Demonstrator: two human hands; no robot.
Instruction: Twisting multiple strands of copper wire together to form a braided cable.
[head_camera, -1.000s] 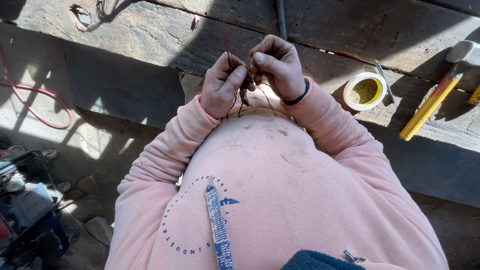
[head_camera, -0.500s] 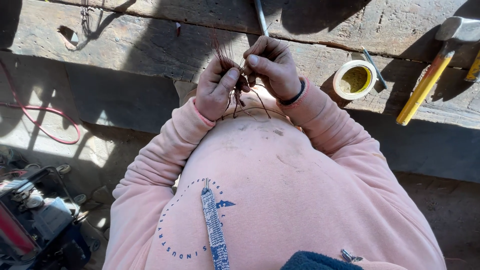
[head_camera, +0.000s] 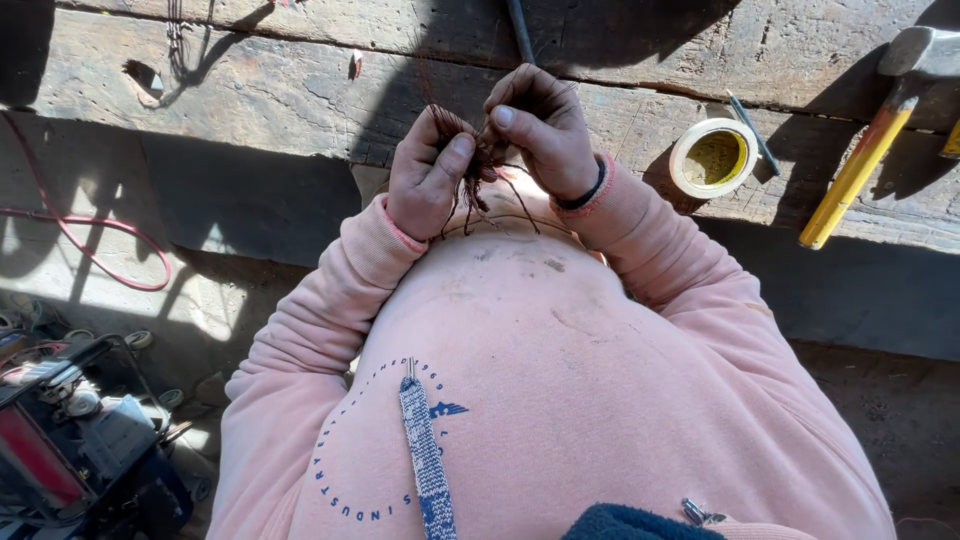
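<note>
thin reddish wires (head_camera: 478, 170) pinched between both hands over plank edge | left hand (head_camera: 428, 178) fingers clamped on bundle | right hand (head_camera: 540, 128) fingertips closed on strand ends | strands seen loose, twisting judged unfinished | tape roll (head_camera: 712, 157), hammer (head_camera: 868, 150) untouched

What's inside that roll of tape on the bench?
Inside the tape roll only a yellowish patch shows through its middle; nothing sits in it. The wooden bench directly beneath is covered by the roll.
</note>
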